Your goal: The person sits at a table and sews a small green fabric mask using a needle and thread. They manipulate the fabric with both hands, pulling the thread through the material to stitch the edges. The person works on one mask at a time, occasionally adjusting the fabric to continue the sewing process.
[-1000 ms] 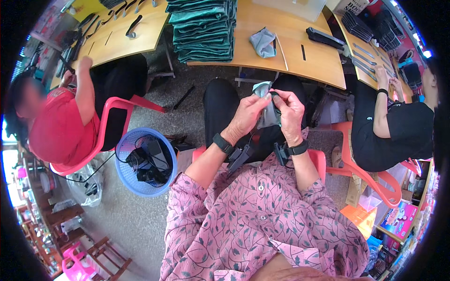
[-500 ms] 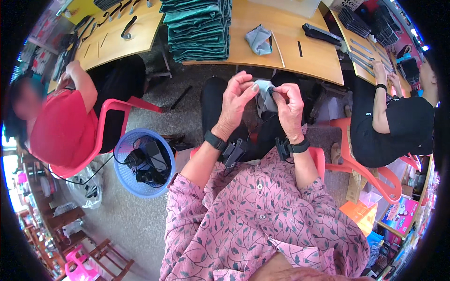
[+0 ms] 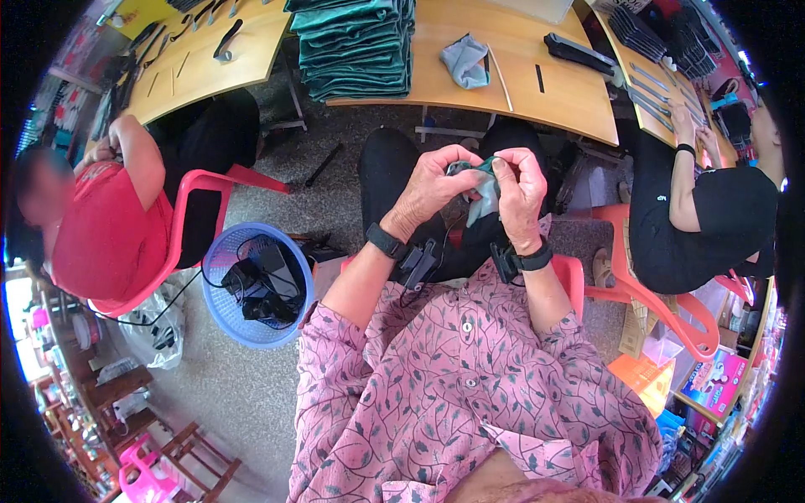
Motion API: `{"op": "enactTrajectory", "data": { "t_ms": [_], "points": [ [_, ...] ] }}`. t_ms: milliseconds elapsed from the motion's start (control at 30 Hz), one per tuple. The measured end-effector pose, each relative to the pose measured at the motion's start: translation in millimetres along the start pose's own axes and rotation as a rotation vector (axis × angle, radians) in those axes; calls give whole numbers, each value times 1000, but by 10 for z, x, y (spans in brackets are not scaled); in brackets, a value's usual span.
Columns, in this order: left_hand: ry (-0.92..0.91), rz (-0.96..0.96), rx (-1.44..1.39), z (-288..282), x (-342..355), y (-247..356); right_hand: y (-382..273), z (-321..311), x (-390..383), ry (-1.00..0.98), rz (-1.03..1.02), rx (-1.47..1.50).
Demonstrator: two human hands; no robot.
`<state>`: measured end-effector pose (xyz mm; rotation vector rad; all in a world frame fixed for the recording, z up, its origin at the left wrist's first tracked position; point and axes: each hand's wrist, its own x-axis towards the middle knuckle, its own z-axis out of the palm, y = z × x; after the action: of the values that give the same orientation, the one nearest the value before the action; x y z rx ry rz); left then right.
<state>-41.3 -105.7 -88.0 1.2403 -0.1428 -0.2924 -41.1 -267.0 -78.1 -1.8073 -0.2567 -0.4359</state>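
Above my lap, both hands pinch the upper edge of a small grey and green cloth piece. My left hand is closed on its left side, thumb and fingers together. On its right side my right hand grips the edge between thumb and fingers. The lighter grey part hangs down between the hands, and a dark green strip shows at the top. On the table ahead lie a similar grey-green cloth piece, a thin wooden stick and a short black strip.
A tall stack of green cloth stands at the table's front edge. A long black case lies to the right. On the floor at left is a blue basket holding black devices and cables. Co-workers sit on red chairs at both sides.
My left hand has moved slightly lower and right, its fingers now closing on the cloth. The cloth's edge has been turned so dark green shows at the top.
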Motion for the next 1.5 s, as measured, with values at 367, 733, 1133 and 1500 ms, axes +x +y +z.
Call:
{"op": "enactTrajectory", "data": {
  "t_ms": [367,733,1133,1500],
  "points": [
    [-91,97,148,73,-38,-54,114,25,-41,74,258,232],
    [-179,-47,-289,-8,26,-168,197,65,-38,50,225,268],
    [88,311,90,50,-33,-31,143,17,-22,42,276,293],
    [53,147,-10,-99,-33,80,60,-160,105,-229,370,374]
  ]
}}
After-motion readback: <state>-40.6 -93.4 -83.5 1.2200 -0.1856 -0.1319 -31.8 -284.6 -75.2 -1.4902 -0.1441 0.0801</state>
